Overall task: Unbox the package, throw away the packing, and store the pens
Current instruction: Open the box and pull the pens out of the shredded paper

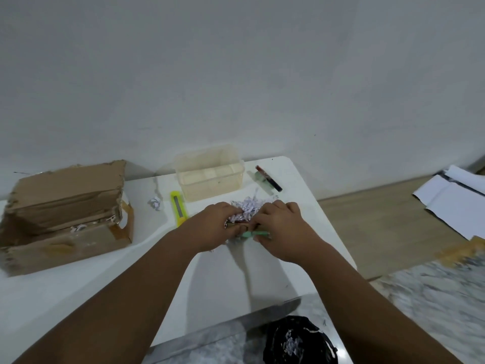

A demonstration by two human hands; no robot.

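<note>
A heap of shredded white paper (250, 206) lies on the white table (78, 285), in front of a clear plastic container (210, 177). My left hand (212, 227) and my right hand (283, 227) both dig into the near side of the heap with curled fingers. A green pen (258, 234) pokes out between them, under my right hand's fingers. My left hand's fingers close on shreds and a dark item I cannot identify. Two more pens (269, 178) lie right of the container. The opened cardboard box (65, 214) stands at the left.
A yellow utility knife (178, 206) lies left of my left hand, with a small paper wad (155, 203) beside it. A black bag (296, 340) holding some shreds sits below the table's near edge. White sheets (456, 200) lie on the floor at the right.
</note>
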